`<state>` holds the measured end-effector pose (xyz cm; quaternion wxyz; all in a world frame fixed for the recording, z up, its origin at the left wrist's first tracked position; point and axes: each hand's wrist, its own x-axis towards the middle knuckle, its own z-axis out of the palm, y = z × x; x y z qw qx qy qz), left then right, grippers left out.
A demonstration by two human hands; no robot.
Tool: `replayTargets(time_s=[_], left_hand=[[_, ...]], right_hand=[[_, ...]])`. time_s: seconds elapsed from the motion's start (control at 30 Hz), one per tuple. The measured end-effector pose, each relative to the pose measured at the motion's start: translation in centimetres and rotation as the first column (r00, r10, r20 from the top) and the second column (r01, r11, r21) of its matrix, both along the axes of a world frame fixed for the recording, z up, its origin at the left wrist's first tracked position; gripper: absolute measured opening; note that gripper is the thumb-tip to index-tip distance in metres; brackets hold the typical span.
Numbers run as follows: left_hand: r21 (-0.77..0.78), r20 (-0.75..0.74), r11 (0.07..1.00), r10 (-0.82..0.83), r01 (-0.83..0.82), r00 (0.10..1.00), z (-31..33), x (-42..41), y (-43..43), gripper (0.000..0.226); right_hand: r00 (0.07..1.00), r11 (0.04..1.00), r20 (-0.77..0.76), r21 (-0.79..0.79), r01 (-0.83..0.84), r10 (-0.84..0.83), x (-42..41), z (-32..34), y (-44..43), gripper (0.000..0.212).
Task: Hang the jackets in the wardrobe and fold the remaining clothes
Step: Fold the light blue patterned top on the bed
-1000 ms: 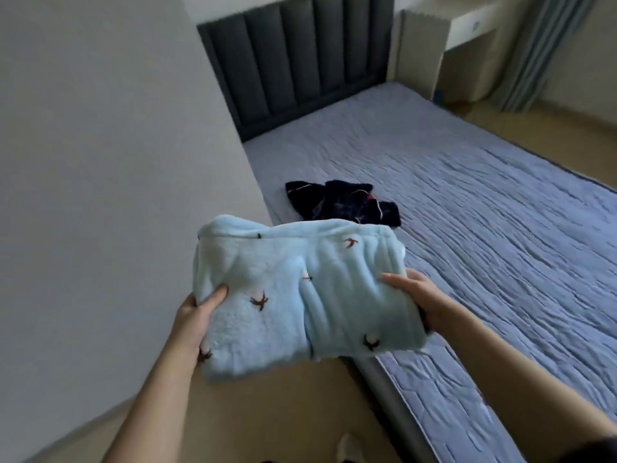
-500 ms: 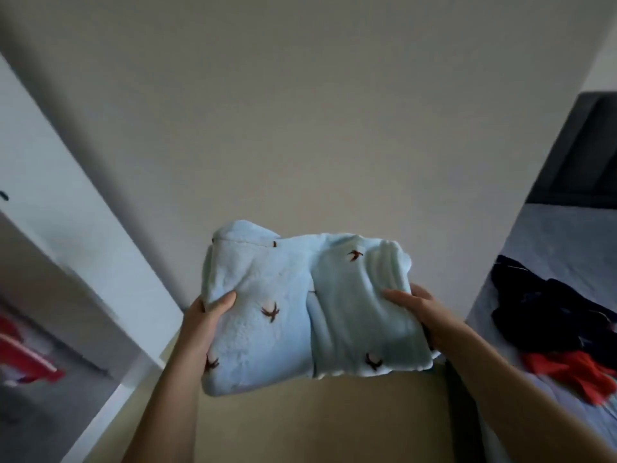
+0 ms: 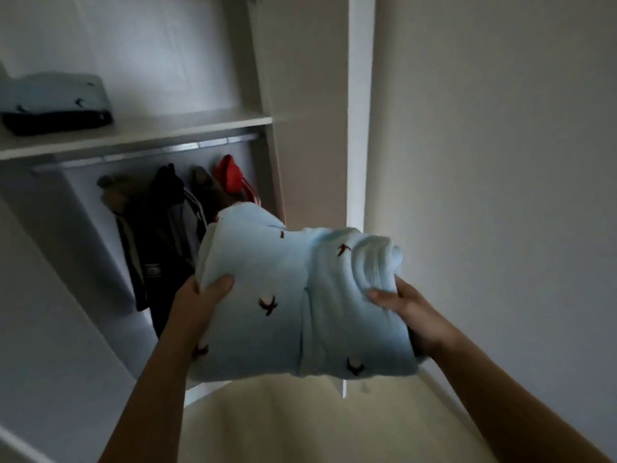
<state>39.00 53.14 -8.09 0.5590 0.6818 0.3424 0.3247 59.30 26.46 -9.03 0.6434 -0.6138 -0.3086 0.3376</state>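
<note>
Both hands are on this one: my left hand [image 3: 203,295] grips the left edge of the folded blue fleece [image 3: 293,295], thumb on top and fingers tucked under, and my right hand [image 3: 410,312] clamps the right edge the same way. The bundle sits between them, up in the air in front of the open wardrobe [image 3: 359,128], resting on nothing else as far as I can tell. Just past my left hand the jackets [image 3: 160,228] hang off the rail [image 3: 143,152], so that part looks sorted. Up and well to the left of my left hand is the shelf [image 3: 167,125], with a small stack [image 3: 56,101] on it, a pale blue piece on top of a dark one.

My guess is the fleece goes up there next. To do it neatly, lift it level so the fold doesn't sag open in the middle. Clear the shelf lip before pushing in, then set it flat on the stack or just beside it. Slide the fingers out one hand at a time, since thick fleece likes to spring open.
</note>
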Motion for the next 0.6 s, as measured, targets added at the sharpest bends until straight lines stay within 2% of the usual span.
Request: replayTargets(time_s=[0.1,0.17,0.3,0.43,0.6], left_hand=[[0.032,0.020,0.995,0.094,-0.095,0.995,2.2,-1.6,4.3,0.087],[0.038,0.059,0.988,0.144,-0.147,0.988,3.4,-1.8,7.4,0.076],[0.092,0.112,0.946,0.302,-0.312,0.947,6.5,-0.8,14.1,0.036],[0.105,0.180,0.916,0.366,-0.388,0.913,11.6,1.3,20.6,0.027],[0.100,0.242,0.890,0.412,-0.445,0.879,17.5,5.5,30.1,0.020]], right_hand=[[0.997,0.997,0.020,-0.005,-0.077,0.078,1.4,1.9,7.9,0.061],[0.991,0.991,0.037,0.012,-0.131,0.130,2.8,3.3,12.6,0.058],[0.974,0.979,0.128,0.068,-0.195,0.185,6.2,7.6,21.4,0.054],[0.966,0.960,0.148,0.156,-0.232,0.210,10.0,13.3,30.0,0.042],[0.961,0.945,0.161,0.204,-0.257,0.227,14.8,20.4,40.9,0.039]])
